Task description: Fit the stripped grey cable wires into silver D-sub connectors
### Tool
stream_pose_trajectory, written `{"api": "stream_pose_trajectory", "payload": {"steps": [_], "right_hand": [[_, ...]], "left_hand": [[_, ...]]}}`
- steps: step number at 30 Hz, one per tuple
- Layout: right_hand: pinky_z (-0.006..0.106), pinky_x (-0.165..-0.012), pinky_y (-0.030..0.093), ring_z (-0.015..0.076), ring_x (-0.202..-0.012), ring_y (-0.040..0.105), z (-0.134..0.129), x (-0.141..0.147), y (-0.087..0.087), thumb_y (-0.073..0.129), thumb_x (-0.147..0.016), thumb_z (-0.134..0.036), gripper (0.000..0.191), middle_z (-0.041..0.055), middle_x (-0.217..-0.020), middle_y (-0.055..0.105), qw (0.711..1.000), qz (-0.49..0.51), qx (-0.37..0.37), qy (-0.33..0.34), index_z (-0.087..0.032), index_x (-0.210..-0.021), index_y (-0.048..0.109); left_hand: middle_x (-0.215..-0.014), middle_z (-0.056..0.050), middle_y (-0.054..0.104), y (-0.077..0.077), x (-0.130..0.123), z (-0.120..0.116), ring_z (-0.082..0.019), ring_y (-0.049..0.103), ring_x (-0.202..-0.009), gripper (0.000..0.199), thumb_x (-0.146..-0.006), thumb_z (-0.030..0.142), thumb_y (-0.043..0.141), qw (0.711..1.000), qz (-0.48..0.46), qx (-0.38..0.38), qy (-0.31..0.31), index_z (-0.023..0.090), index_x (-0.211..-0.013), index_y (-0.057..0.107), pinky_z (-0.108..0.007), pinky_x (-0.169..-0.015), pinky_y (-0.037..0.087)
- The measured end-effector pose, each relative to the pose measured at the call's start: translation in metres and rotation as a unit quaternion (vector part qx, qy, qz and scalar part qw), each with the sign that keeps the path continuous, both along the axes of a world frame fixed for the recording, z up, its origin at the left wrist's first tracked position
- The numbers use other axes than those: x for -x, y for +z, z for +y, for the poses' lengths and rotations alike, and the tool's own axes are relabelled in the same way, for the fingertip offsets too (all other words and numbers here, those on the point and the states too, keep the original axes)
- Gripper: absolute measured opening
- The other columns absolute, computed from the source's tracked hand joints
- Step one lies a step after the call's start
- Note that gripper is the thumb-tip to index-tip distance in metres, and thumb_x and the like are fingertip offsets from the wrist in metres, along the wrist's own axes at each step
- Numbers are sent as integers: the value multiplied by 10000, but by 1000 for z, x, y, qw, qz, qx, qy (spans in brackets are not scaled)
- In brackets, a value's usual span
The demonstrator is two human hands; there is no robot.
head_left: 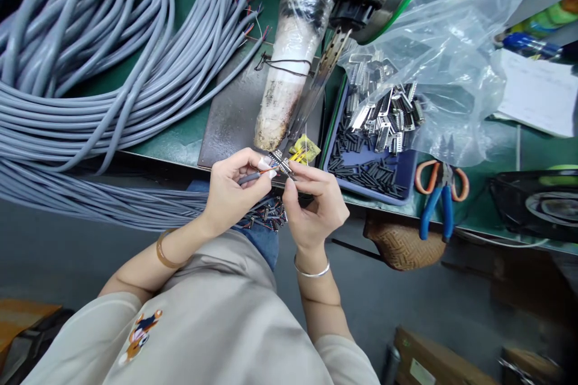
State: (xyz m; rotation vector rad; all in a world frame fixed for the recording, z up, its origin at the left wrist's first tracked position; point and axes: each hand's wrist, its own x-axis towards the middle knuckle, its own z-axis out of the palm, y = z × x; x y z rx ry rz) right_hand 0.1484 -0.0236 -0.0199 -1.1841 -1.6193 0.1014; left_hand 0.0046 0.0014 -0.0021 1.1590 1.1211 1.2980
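Note:
My left hand (pixel 235 189) pinches the end of a grey cable (pixel 249 178), with white wraps on its thumb and a fingertip. Thin coloured wires come out of that end toward a small metal connector (pixel 280 162). The fingers of my right hand (pixel 316 201) close on the connector's right side. Both hands meet at the table's front edge, just below the tip of a white-wrapped tube (pixel 282 84). A yellow piece (pixel 305 149) lies just behind my right fingers. Where wires and connector meet is partly hidden by fingertips.
Bundles of grey cable (pixel 135 90) cover the left side. A blue tray (pixel 409 174) holds metal connectors and black sleeves, with a clear plastic bag (pixel 456 60) over its back. Blue-handled pliers (pixel 437 207) and orange-handled scissors (pixel 461 183) lie right of it. Wired connectors (pixel 266 215) hang below the hands.

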Motion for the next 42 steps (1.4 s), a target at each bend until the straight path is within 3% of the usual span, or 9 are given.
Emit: {"api": "stream_pose_trajectory", "payload": {"steps": [10, 21, 34, 36, 40, 42], "right_hand": [[323, -739, 665, 177, -891, 774, 6, 0, 0, 720, -887, -107, 173, 39, -1061, 800, 1000, -8, -4, -6, -240, -893, 611], [313, -770, 679, 178, -915, 777, 8, 1, 6, 754, -856, -89, 201, 21, -1069, 795, 1000, -15, -20, -10, -254, -907, 650], [251, -752, 648, 156, -853, 796, 2, -2, 3, 772, -851, -94, 211, 23, -1029, 824, 995, -88, -50, -22, -251, -910, 644], [258, -753, 649, 155, -845, 795, 1, -2, 5, 772, -854, -91, 203, 13, -999, 822, 997, -65, -36, -28, -248, -896, 650], [243, -673, 641, 145, -801, 783, -3, -2, 10, 720, -909, -141, 135, 1, -890, 795, 994, 42, 102, -5, -225, -839, 643], [227, -598, 622, 135, -731, 772, -7, -2, 13, 700, -927, -160, 119, 6, -888, 793, 987, 90, 131, -2, -215, -841, 640]], "left_hand": [[-698, 14, 675, 4, -1, 4, -73, 563, -582, 134, -775, 202, 754, 1000, 14, -9, 16, 175, -728, 632, -186, -553, 458], [-678, 14, 632, 7, -1, 5, -90, 562, -613, 164, -767, 245, 798, 999, 27, -19, 30, 183, -724, 652, -192, -544, 448], [-748, -3, 680, 5, 3, 2, -85, 606, -638, 191, -751, 246, 812, 999, -6, 46, -22, 169, -754, 637, -176, -570, 492], [-745, 7, 673, 6, 5, 1, -67, 579, -612, 203, -734, 225, 821, 997, -26, 58, -37, 170, -803, 638, -162, -562, 474], [-683, 25, 657, 7, 13, 1, -52, 523, -533, 187, -715, 185, 785, 985, -98, 94, -102, 170, -854, 660, -165, -523, 446], [-653, 24, 654, 7, 16, 0, -53, 500, -499, 141, -709, 170, 764, 979, -115, 110, -129, 164, -817, 673, -179, -502, 436]]}}
